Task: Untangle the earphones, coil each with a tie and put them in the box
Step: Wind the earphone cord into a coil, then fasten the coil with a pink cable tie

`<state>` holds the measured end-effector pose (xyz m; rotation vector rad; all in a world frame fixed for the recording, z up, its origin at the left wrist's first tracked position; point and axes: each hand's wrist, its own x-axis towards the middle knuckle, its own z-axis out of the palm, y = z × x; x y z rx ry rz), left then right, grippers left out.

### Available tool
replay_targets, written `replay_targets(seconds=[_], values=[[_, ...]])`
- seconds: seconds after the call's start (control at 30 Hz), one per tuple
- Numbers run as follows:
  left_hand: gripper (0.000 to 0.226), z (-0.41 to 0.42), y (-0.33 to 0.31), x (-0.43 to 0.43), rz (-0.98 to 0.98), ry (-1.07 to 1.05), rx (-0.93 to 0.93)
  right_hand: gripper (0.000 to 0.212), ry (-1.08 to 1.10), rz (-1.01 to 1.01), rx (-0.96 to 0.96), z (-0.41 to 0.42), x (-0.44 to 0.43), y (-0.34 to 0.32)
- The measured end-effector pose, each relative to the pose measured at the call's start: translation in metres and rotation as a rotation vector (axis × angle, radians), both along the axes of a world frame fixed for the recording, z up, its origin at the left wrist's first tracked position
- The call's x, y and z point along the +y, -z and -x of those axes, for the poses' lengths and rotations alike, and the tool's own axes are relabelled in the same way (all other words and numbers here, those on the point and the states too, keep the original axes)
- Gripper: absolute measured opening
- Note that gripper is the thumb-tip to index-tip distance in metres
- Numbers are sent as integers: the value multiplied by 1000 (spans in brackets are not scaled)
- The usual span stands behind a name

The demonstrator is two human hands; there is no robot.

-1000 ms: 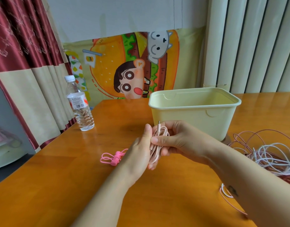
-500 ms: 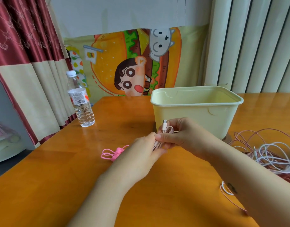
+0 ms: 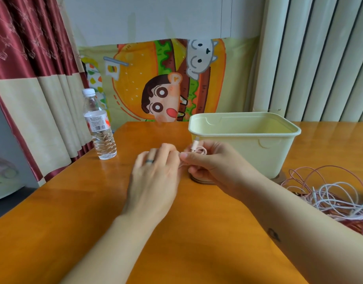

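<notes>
Our right grip [image 3: 213,163] pinches the small pale-pink coiled earphone cable [image 3: 201,150], its metallic plug [image 3: 195,142] upright; our left grip [image 3: 154,177] touches it; whether clamped, we cannot tell.

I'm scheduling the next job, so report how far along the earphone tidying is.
Done: one pink coil is wound; no tie shows on it. In hand: the right hand grips that coil before the box, the left hand reaching it, grip hidden. Left: tying and boxing it, then the tangle of pink and white cables at the right. No coil shows in the box, though its floor is hidden.
</notes>
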<state>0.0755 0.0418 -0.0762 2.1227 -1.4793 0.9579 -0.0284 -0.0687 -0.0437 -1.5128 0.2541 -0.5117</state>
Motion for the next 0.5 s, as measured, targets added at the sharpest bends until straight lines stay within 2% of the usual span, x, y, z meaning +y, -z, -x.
replay_targets(seconds=[0.1,0.27,0.43,0.5], values=[[25,-13,-2,10,22,-27,154,7,-19,110,15,-14,11,-9],[27,-54,-2,29,25,-97,694,18,19,235,182,-27,19,-3],[28,-72,-3,42,-64,-85,886,20,86,816,379,-56,23,31],[26,-72,-2,42,-163,-74,908,26,79,907,419,-68,22,37]])
